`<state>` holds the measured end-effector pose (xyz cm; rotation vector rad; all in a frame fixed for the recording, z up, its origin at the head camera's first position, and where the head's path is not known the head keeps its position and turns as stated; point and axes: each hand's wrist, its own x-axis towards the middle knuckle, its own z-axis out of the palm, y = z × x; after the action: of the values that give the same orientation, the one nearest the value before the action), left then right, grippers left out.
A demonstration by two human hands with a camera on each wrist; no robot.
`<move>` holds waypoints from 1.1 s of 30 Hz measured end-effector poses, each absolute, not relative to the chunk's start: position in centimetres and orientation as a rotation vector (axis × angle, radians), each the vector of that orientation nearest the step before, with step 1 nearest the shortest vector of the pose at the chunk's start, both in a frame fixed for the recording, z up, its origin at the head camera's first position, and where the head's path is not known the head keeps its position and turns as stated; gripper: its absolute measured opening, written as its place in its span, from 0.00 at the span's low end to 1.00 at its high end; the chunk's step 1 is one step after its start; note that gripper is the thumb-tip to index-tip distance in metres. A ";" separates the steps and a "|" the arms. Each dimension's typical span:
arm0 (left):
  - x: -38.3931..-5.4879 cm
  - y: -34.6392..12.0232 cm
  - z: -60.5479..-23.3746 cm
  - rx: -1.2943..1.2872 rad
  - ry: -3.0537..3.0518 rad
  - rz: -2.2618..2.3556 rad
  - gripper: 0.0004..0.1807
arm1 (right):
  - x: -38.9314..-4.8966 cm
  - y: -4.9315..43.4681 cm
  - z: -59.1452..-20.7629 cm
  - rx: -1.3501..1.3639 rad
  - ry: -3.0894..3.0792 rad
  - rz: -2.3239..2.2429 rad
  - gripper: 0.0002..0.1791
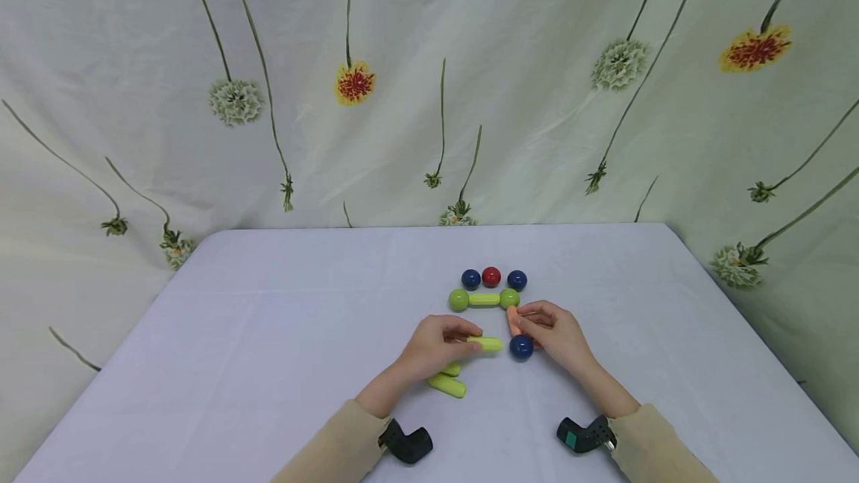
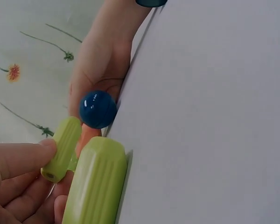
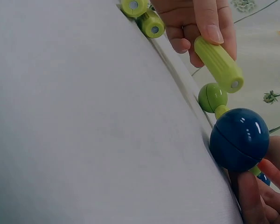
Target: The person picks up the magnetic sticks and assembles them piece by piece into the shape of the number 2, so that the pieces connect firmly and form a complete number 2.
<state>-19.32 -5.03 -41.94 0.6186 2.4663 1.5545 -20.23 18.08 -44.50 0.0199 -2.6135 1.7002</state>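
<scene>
In the head view, my left hand (image 1: 436,346) pinches a yellow-green ribbed rod (image 1: 492,344) between thumb and fingers. A small metal disc shows on that rod's end (image 3: 234,84) in the right wrist view. My right hand (image 1: 555,330) grips an orange rod (image 1: 514,321), with a dark blue ball (image 1: 521,348) at its near end. The orange rod's far end meets the right one of two green balls (image 1: 510,298). Another yellow-green rod (image 1: 485,300) spans from there to the left green ball (image 1: 459,300). The held rod points toward the blue ball, a small gap between them.
Two loose yellow-green rods (image 1: 447,386) lie on the white table (image 1: 268,364) under the left wrist. Behind the green balls sit a blue ball (image 1: 471,279), a red ball (image 1: 491,277) and another blue ball (image 1: 517,280). A flower-printed cloth (image 1: 403,155) hangs behind the table.
</scene>
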 end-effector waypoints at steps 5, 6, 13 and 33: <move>-19.4 -4.6 -42.1 0.614 2.477 1.557 0.11 | -20.2 18.0 -44.4 0.031 -2.614 1.694 0.13; -19.4 -4.5 -42.2 0.614 2.482 1.558 0.11 | -20.2 18.0 -44.4 0.036 -2.614 1.693 0.13; -19.4 -4.1 -42.3 0.595 2.494 1.551 0.11 | -20.3 18.0 -44.7 0.050 -2.604 1.698 0.13; -19.2 -3.4 -42.6 0.563 2.517 1.519 0.10 | -20.3 18.5 -44.6 0.062 -2.646 1.695 0.16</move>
<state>-19.23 -3.42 -42.62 0.5628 2.5171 1.5191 -20.30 18.46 -44.55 0.0615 -2.6455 1.6953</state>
